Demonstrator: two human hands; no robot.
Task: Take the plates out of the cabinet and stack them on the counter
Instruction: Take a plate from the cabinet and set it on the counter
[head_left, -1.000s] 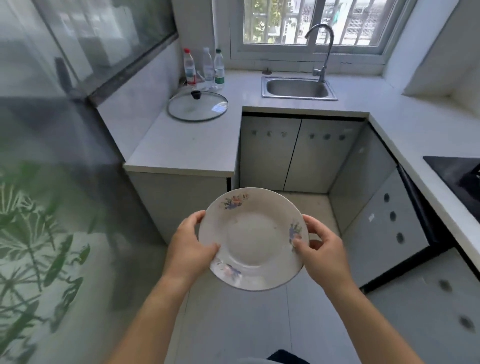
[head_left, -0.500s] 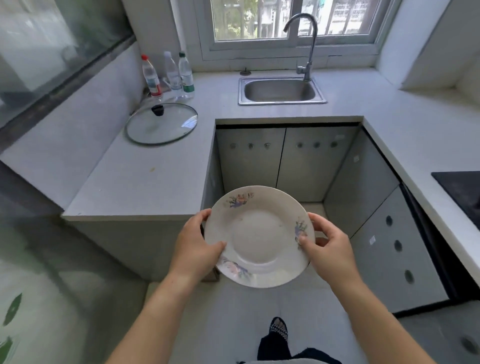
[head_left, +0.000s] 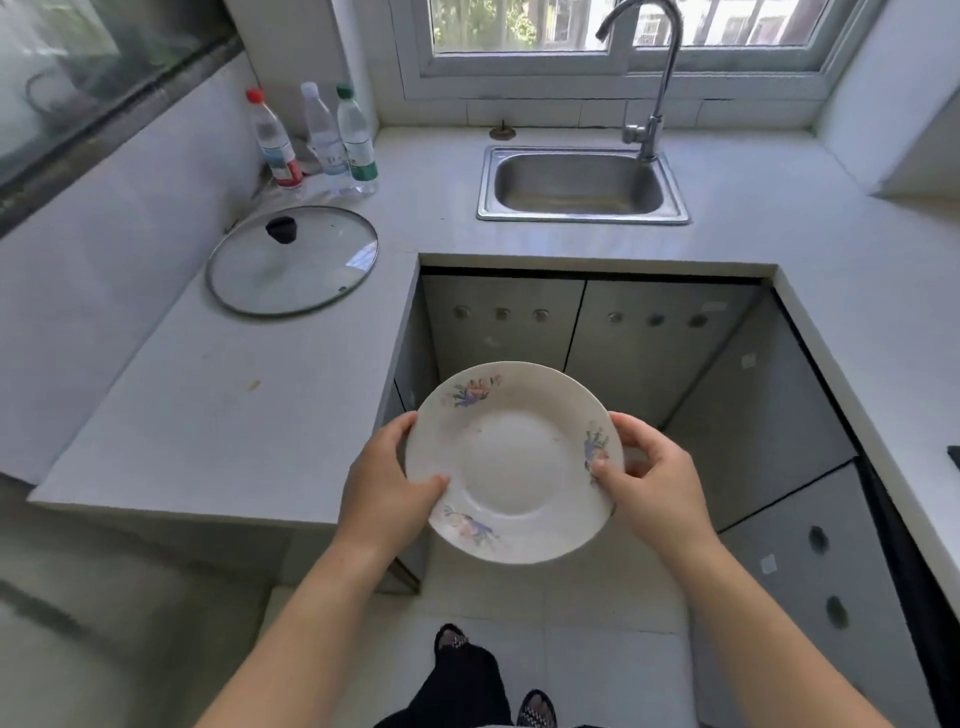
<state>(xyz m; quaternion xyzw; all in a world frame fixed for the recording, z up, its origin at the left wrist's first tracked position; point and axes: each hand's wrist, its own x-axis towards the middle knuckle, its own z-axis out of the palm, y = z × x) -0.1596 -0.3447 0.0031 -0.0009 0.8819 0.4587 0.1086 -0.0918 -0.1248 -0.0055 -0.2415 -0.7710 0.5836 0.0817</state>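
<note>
A pale U-shaped kitchen counter (head_left: 249, 395) wraps the frame, with a round glass pot lid (head_left: 292, 261) at upper left. At lower centre, a white round ceramic plate with floral rim prints (head_left: 514, 462) is held in the air beside the counter edge, the left hand (head_left: 384, 491) and right hand (head_left: 652, 480) each with its grip closed on an opposite rim, thumbs on top.

Both hands hold a white plate (head_left: 514, 462) with floral sprigs above the floor: the left hand (head_left: 384, 488) pinches its nine o'clock rim, the right hand (head_left: 649, 478) its three o'clock rim. On the tabletop (head_left: 234, 410), toward eleven o'clock, lies a glass lid (head_left: 292, 260); three bottles (head_left: 317, 137) stand behind it. At twelve o'clock sits the sink (head_left: 582, 184).
</note>
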